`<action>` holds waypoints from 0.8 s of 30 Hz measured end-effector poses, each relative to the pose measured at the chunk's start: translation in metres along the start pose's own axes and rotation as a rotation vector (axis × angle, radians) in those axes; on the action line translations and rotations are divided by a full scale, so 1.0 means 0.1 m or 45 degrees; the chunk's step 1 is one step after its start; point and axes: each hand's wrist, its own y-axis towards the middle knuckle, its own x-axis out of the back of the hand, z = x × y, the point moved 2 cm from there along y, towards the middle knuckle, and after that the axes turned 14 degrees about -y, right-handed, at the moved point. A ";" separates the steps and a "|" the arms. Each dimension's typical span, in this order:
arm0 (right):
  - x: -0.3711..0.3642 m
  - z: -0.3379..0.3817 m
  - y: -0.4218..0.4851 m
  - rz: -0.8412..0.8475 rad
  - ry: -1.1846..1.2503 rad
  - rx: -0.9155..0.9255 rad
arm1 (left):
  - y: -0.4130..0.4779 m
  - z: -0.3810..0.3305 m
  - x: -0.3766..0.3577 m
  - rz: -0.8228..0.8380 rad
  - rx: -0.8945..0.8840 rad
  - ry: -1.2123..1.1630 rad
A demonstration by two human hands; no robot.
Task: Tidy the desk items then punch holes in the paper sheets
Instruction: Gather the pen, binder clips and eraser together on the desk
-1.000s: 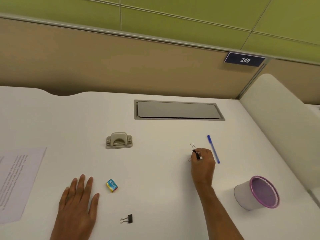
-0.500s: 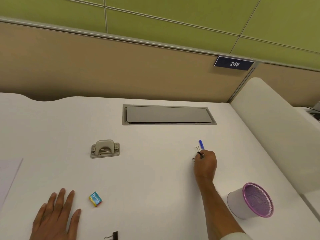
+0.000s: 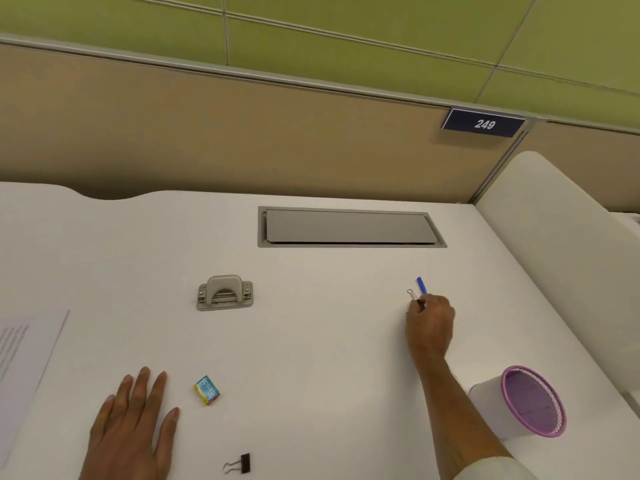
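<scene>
A: R grip (image 3: 429,327)?
B: Curled, pinching binder clip (image 3: 413,296) at its fingertips, toward desk (image 3: 311,341) right edge. L grip (image 3: 131,424) flat, near front edge.
A: Changed?
B: R grip now covers pen (image 3: 421,285); only the tip shows.

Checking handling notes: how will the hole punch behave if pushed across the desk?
The hole punch looks metal, so probably heavy for its size. Its wide flat base suggests it would slide, not tip or roll.

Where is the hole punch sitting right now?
Head view: the hole punch stands alone on the desk, left of centre, beyond the small box and nearer than the grey hatch.
</scene>
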 end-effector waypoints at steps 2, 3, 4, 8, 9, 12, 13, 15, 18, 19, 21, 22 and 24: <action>0.07 0.04 -0.10 -0.050 0.028 0.001 | -0.04 0.02 0.01 0.057 0.020 0.006; 0.12 0.09 -0.19 -0.081 0.092 0.011 | -0.05 0.01 0.03 0.096 0.021 -0.007; 0.16 0.17 -0.32 -0.099 0.187 0.027 | -0.05 0.01 0.04 0.134 0.017 -0.024; 0.34 0.53 -1.25 0.163 0.602 0.160 | -0.07 0.00 0.08 0.178 -0.021 -0.036; 0.37 0.59 -1.54 0.297 0.628 0.238 | -0.07 0.00 0.07 0.177 -0.029 -0.033; 0.43 0.65 -2.35 0.709 0.602 0.496 | -0.06 0.01 0.06 0.164 -0.045 -0.038; 0.44 0.64 -2.57 0.812 0.586 0.583 | -0.07 0.01 0.05 0.157 -0.050 -0.041; 0.44 0.62 -2.87 0.924 0.505 0.788 | -0.07 0.03 0.04 0.146 -0.057 -0.049; 0.45 0.62 -3.01 0.927 0.370 0.962 | -0.09 0.04 0.03 0.141 -0.057 -0.055; 0.45 0.64 -3.00 0.918 0.342 0.973 | -0.09 0.04 0.03 0.142 -0.054 -0.054; 0.46 0.69 -2.98 0.919 0.295 0.998 | -0.08 0.04 0.03 0.147 -0.047 -0.050; 0.47 0.72 -2.98 0.932 0.278 1.022 | -0.08 0.04 0.03 0.152 -0.044 -0.045; 0.49 0.77 -2.98 0.974 0.256 1.082 | -0.08 0.04 0.03 0.164 -0.038 -0.028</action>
